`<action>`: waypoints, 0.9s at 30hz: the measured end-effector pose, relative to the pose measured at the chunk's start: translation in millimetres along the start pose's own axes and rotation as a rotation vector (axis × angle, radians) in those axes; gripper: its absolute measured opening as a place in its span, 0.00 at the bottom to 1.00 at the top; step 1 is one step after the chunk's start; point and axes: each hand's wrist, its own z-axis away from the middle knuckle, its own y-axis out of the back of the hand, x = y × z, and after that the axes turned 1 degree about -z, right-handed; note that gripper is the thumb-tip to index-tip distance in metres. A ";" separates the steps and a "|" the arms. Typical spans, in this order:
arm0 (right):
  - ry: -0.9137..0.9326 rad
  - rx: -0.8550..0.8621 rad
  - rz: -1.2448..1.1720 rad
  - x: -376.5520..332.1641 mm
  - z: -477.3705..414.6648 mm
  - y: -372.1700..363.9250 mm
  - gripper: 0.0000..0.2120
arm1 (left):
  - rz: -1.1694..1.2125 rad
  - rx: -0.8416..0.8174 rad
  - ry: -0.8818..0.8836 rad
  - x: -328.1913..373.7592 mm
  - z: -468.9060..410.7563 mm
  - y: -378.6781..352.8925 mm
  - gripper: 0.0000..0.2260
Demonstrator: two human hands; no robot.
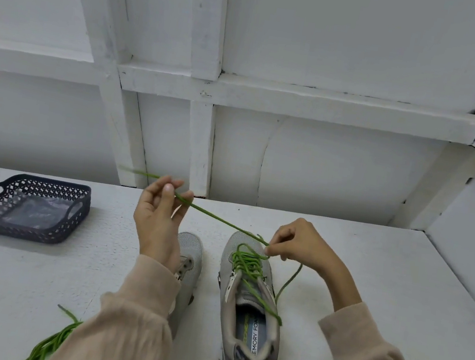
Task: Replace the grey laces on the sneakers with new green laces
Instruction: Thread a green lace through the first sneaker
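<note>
The left hand [159,220] is pinching the thin green cord lace [218,218] between curled fingers, holding it taut up and leftward; the right hand [300,244] is pinching the same lace at the toe-end crossings of the grey mesh sneaker [229,308], which is lying on the white desk [367,291] just beside its unlaced twin [190,268]. Too hard a pull is risking an uneven pair of ends, or dragging the looser tail back out through its eyelet.

A sleeve [141,319] hides much of one sneaker [191,248]; the spare green lace [51,343] is cut off below.
</note>
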 end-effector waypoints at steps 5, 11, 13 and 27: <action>-0.080 -0.007 0.075 20.6 -0.1 9.2 0.05 | 0.041 0.070 -0.011 1.4 -5.3 6.5 0.06; -0.112 -0.037 0.104 36.1 -7.6 5.3 0.06 | -0.008 0.077 0.038 -0.9 -3.4 7.3 0.13; -0.110 -0.067 0.106 38.6 -10.9 4.1 0.06 | -0.011 0.065 0.058 -1.4 -2.2 7.1 0.11; 0.540 0.352 -0.660 -67.3 1.2 31.1 0.24 | -0.604 -0.680 0.169 -17.6 18.0 9.0 0.08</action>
